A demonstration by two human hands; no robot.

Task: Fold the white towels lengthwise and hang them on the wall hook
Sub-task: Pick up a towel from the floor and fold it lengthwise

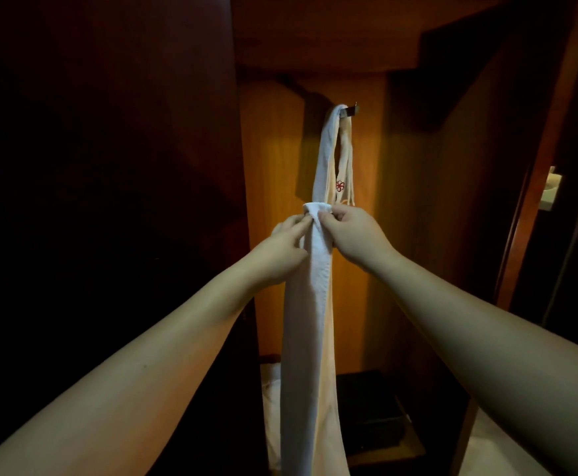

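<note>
The folded white towel (329, 149) is draped over the wall hook (352, 109); its ends are pinched by the left hand (282, 250) and right hand (358, 235); uneven tugging could slide it off.

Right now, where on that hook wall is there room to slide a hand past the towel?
Bare wood panel lies right of the towel; a narrower strip lies left. Crowded at the wrap, pinched by left hand and right hand, and at the hook.
</note>
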